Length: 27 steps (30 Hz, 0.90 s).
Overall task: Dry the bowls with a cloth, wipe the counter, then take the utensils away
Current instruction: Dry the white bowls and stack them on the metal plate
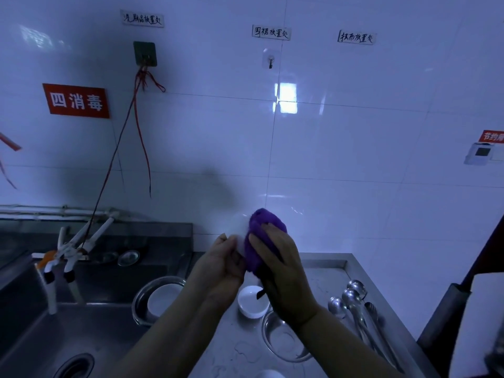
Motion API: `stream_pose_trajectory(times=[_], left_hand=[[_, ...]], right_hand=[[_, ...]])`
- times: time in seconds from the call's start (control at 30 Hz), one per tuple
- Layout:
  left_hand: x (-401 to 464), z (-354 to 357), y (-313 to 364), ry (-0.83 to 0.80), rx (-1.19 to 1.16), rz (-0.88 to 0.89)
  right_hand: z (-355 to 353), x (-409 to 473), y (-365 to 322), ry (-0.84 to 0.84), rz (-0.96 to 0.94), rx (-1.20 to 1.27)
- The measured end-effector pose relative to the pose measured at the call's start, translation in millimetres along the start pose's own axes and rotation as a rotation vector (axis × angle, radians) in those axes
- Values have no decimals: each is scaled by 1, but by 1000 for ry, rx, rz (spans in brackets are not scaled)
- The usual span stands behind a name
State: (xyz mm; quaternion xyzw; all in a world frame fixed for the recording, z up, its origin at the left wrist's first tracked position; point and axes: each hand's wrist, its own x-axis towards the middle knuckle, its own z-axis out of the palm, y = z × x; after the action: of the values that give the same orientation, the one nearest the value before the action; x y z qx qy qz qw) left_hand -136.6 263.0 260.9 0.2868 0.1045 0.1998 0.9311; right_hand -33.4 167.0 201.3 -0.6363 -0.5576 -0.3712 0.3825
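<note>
- Nearest me, at the bottom edge of the view, the rim of a white dish (268,374) just shows on the steel counter (331,271).
- A little further out on the counter, an empty metal bowl (283,340) lies below my right forearm, and a small white bowl (252,301) sits just beyond it, touching or nearly touching its rim.
- To the right of those, the metal spoons (351,296) lie side by side on the counter, handles toward me.
- To the left, at the edge of the sink (35,331), a second metal bowl (156,285) holds a white bowl (163,297) inside it.
- Raised above the counter, my left hand (222,264) grips a white bowl (241,230) by its edge, fingers curled round it; the bowl is blurred and pale against the wall.
- My right hand (279,266) presses the purple cloth (259,241) against that bowl, fingers laid over the cloth and clasping it.
- Beyond the sink, two white taps (79,246) lean over the basin.
- Farthest off, the white tiled wall (341,148) carries a red sign (76,100), a hook (270,62) and handwritten labels (271,32).
</note>
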Motion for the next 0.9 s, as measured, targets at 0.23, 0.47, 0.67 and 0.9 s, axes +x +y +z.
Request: stream_pose_trajectory(times=[0.23, 0.47, 0.67, 0.9], left_hand=[[-2, -2, -13, 20, 9, 21], [-2, -3, -1, -17, -152, -48], [-1, -9, -1, -50, -138, -12], [7, -39, 3, -147, 120, 51]], right_hand=[[7, 23, -16, 4, 175, 53], [12, 5, -10, 155, 143, 68], [14, 5, -15, 320, 543, 583], [-1, 29, -14, 253, 869, 863]])
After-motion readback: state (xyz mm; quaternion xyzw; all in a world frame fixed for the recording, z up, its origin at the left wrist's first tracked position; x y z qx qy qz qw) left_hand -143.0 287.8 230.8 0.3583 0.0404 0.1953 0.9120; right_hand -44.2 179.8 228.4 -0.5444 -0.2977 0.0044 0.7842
